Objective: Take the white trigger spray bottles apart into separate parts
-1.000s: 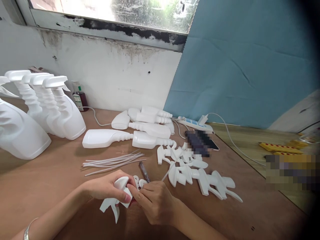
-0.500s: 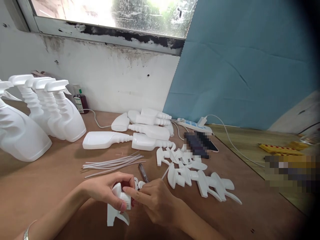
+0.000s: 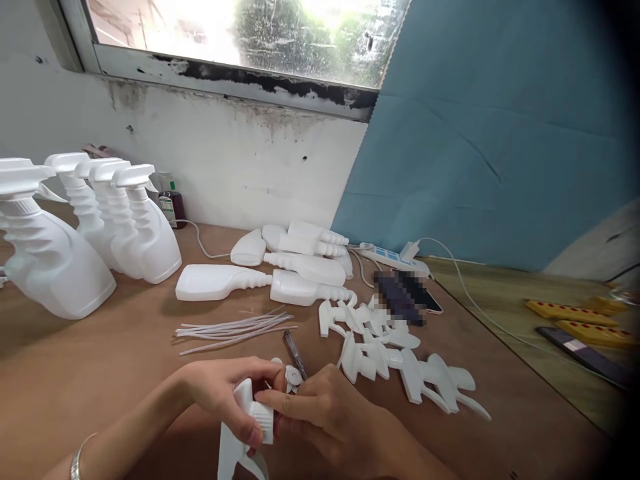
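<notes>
In the head view, my left hand [image 3: 225,393] is closed around a white trigger spray head [image 3: 233,433]. Its ribbed collar [image 3: 263,420] points right and its trigger hangs down. The fingers of my right hand [image 3: 325,417] are bent together at the collar, the index fingertip touching it. Whatever lies between those fingertips is hidden. Small white washers [image 3: 293,377] lie just beyond my hands, beside a clear-handled screwdriver-like tool [image 3: 295,353]. Several loose spray heads [image 3: 413,377] lie to the right. Thin white tubes [image 3: 235,328] lie in a bundle ahead of my left hand.
White bottles without heads [image 3: 215,282] lie on the brown table [image 3: 125,387]. At the left stand several bottles fitted with spray heads [image 3: 63,260]. Farther back are a dark bottle [image 3: 173,207], a power strip [image 3: 395,259] and cables. A phone [image 3: 580,350] lies at right.
The camera view has shifted a little, so the tabletop things sit farther right. Both hands stay at the spray head, now slightly lower and farther right in view; the washers show more clearly.
</notes>
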A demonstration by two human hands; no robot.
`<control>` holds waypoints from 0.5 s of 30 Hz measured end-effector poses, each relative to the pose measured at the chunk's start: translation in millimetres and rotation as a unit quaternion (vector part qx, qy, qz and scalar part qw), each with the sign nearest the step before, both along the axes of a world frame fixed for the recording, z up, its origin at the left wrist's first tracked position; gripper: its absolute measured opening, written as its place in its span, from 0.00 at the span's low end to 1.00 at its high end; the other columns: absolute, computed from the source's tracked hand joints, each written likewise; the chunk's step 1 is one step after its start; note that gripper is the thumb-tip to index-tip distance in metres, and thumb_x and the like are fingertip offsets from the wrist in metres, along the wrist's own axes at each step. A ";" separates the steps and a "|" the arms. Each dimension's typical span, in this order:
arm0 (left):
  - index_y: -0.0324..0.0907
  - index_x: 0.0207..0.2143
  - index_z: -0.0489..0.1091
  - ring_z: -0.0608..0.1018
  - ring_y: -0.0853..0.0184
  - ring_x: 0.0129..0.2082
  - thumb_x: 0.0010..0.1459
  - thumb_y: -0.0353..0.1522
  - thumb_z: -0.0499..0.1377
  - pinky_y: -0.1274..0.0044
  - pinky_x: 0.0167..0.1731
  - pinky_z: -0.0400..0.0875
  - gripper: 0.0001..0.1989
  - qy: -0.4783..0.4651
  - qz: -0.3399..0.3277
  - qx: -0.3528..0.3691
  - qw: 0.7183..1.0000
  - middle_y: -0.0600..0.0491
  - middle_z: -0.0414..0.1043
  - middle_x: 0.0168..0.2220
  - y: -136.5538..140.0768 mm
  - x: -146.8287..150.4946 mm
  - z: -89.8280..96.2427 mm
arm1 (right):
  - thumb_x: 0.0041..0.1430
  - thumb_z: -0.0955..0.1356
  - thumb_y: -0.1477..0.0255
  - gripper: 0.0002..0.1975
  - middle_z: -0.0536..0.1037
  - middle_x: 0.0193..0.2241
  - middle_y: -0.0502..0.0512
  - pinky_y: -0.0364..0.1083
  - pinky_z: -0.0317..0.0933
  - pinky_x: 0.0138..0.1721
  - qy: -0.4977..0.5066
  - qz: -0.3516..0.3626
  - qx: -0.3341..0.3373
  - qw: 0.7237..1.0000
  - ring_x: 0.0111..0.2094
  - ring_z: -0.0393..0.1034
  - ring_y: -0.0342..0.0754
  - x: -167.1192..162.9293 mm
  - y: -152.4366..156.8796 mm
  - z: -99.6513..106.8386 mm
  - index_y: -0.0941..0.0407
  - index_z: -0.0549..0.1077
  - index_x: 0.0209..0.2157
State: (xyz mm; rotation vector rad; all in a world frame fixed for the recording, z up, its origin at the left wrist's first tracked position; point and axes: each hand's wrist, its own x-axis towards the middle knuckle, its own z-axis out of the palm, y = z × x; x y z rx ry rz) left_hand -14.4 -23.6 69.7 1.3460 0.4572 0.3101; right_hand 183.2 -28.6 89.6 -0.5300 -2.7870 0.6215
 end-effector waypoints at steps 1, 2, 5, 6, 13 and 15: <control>0.41 0.26 0.56 0.70 0.71 0.27 0.36 0.32 0.66 0.81 0.23 0.68 0.20 -0.003 0.002 -0.003 1.000 0.55 0.66 0.31 -1.0 -0.3 1.7 | 0.60 0.58 0.74 0.18 0.74 0.24 0.49 0.39 0.53 0.24 0.003 -0.007 -0.033 0.999 0.20 0.60 0.40 -1.4 -0.6 2.5 0.53 0.66 0.51; 0.41 0.27 0.57 0.70 0.71 0.27 0.36 0.32 0.66 0.81 0.24 0.68 0.20 -0.004 0.006 -0.006 1.000 0.55 0.65 0.31 -1.8 -1.3 2.5 | 0.61 0.58 0.74 0.18 0.74 0.26 0.49 0.39 0.53 0.24 0.008 -0.014 -0.070 0.997 0.20 0.60 0.39 -1.8 -0.9 5.0 0.53 0.66 0.51; 0.41 0.28 0.59 0.70 0.70 0.27 0.38 0.31 0.65 0.80 0.24 0.68 0.17 -0.026 0.014 0.000 1.000 0.54 0.66 0.30 -1.1 -11.7 -1.7 | 0.62 0.58 0.71 0.16 0.71 0.23 0.45 0.37 0.52 0.23 0.029 -0.038 -0.186 0.981 0.18 0.56 0.37 7.3 1.3 11.9 0.48 0.68 0.50; 0.40 0.28 0.60 0.70 0.70 0.27 0.38 0.31 0.65 0.81 0.22 0.68 0.16 -0.053 0.023 0.001 0.998 0.53 0.66 0.30 0.7 -17.4 -4.6 | 0.62 0.58 0.69 0.15 0.69 0.20 0.44 0.38 0.51 0.21 0.043 -0.058 -0.214 0.974 0.18 0.54 0.37 14.2 2.8 14.2 0.48 0.69 0.48; 0.39 0.30 0.64 0.71 0.73 0.19 0.40 0.30 0.64 0.84 0.12 0.66 0.14 -0.286 0.080 -0.047 0.954 0.52 0.69 0.30 17.9 -42.3 -19.4 | 0.63 0.56 0.67 0.16 0.65 0.17 0.46 0.41 0.54 0.23 0.057 -0.248 -0.101 0.962 0.18 0.60 0.41 40.5 11.1 33.7 0.54 0.65 0.49; 0.38 0.31 0.65 0.73 0.71 0.21 0.39 0.31 0.65 0.82 0.15 0.68 0.15 -0.252 0.070 -0.053 0.964 0.50 0.71 0.31 16.6 -39.6 -18.8 | 0.62 0.56 0.70 0.13 0.73 0.27 0.53 0.43 0.58 0.31 0.023 -0.227 0.005 0.974 0.28 0.67 0.45 23.1 13.2 36.6 0.56 0.67 0.43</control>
